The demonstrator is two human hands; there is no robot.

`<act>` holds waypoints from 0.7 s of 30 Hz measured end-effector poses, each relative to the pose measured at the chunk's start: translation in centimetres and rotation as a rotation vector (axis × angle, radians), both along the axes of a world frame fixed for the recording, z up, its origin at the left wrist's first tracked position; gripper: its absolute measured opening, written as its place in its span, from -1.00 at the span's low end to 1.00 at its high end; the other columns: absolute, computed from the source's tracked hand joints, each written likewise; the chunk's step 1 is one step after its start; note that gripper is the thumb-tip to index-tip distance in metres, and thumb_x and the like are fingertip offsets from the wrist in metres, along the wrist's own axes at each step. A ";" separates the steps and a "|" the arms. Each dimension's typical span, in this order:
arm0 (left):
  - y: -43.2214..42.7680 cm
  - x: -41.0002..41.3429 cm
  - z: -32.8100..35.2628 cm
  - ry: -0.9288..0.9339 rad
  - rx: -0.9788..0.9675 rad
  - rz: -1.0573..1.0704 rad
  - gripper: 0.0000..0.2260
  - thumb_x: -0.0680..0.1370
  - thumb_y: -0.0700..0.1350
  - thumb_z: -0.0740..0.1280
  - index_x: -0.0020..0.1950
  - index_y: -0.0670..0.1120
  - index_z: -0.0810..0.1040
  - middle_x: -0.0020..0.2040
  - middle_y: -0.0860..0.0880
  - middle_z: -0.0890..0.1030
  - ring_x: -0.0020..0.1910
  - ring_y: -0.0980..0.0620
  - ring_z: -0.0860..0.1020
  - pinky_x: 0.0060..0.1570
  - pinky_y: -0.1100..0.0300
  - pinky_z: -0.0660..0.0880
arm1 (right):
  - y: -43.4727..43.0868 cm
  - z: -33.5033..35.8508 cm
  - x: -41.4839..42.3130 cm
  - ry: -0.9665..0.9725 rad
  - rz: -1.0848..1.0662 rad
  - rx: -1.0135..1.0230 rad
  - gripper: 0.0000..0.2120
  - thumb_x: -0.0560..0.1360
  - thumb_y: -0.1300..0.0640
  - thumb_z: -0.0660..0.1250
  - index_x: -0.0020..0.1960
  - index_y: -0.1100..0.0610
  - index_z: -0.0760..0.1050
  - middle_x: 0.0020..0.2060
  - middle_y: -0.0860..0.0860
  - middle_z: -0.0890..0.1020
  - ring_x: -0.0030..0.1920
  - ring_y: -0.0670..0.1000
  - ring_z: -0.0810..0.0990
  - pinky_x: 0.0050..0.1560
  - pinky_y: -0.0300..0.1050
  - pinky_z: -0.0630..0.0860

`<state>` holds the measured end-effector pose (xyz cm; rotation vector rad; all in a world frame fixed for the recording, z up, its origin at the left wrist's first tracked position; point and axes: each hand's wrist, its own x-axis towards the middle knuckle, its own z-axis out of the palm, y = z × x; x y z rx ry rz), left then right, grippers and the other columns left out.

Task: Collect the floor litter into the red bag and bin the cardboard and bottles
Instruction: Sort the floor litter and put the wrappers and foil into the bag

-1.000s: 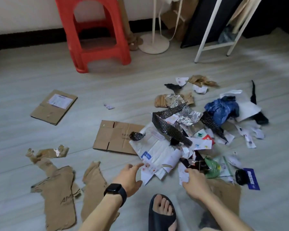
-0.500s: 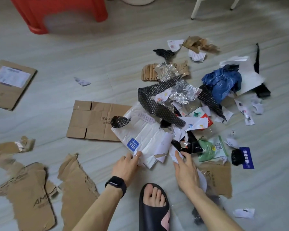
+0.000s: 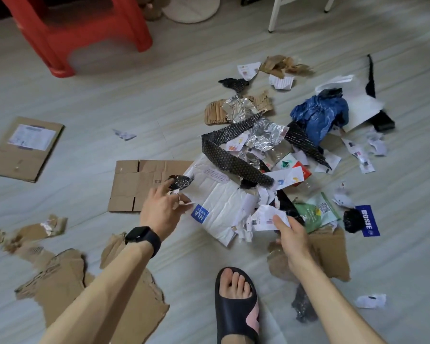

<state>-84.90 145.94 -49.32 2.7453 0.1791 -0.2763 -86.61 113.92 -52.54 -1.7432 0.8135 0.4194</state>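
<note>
A heap of litter lies on the grey floor: a white padded mailer, black bubble-wrap strips, crumpled foil, a blue plastic bag, a green packet and several torn paper scraps. My left hand hovers at the mailer's left edge. Its fingers are spread and reach a crumpled black scrap. My right hand pinches a torn white paper at the heap's near side. A flattened carton lies left of the mailer. No red bag or bottle is in view.
Torn cardboard pieces lie near left, and a labelled cardboard flat lies far left. Brown cardboard sits under my right forearm. My foot in a black slipper is between my arms. A red stool and a white rack leg stand behind.
My left hand left the mailer's near corner and moved up-left to the black scrap. My right hand lifted a torn white paper off the heap. The view tilted down.
</note>
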 end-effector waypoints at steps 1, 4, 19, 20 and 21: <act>0.3 1.0 0.2 0.013 0.061 -0.015 -0.87 0.50 0.13 0.44 0.01 0.17 0.70 0.52 -0.08 0.34 0.29 -0.18 0.40 0.21 0.00 0.41 | 0.8 0.0 -0.2 0.029 0.003 0.065 -0.68 0.53 -0.09 0.39 0.22 0.02 0.56 0.13 -0.07 0.61 0.16 0.04 0.58 0.24 0.07 0.52; 0.9 3.4 0.3 0.126 0.114 -0.037 -0.84 0.52 0.15 0.41 0.08 0.22 0.68 0.61 -0.06 0.14 0.44 -0.20 0.28 0.38 -0.06 0.33 | 3.0 -0.6 0.2 0.054 0.157 0.031 -0.96 0.55 0.00 0.40 -0.03 -0.05 0.60 -0.06 -0.10 0.64 0.06 0.06 0.61 0.18 0.04 0.54; 2.2 1.2 2.1 0.159 0.155 0.083 -0.79 0.64 0.03 0.23 0.26 0.07 0.50 -0.04 -0.05 0.66 -0.15 -0.11 0.58 -0.28 0.10 0.52 | 5.7 -3.1 0.4 0.102 0.293 -0.295 -0.61 0.41 0.07 0.52 0.05 0.11 0.35 -0.03 0.09 0.56 -0.01 0.14 0.52 -0.10 -0.09 0.36; 2.6 0.7 2.7 0.163 0.150 0.103 -0.77 0.64 0.02 0.24 0.30 0.09 0.47 -0.01 -0.06 0.66 -0.14 -0.12 0.59 -0.26 0.08 0.54 | 5.7 -2.9 0.3 0.114 0.252 -0.279 -0.58 0.39 0.08 0.53 0.06 0.11 0.33 -0.02 0.11 0.57 -0.03 0.15 0.54 -0.10 -0.07 0.39; 3.1 0.3 3.4 0.161 0.140 0.120 -0.75 0.64 0.02 0.24 0.32 0.10 0.44 0.02 -0.07 0.67 -0.12 -0.12 0.59 -0.24 0.06 0.56 | 5.7 -2.6 0.2 0.123 0.218 -0.270 -0.58 0.39 0.08 0.53 0.07 0.10 0.33 0.00 0.13 0.58 -0.03 0.17 0.55 -0.08 -0.05 0.43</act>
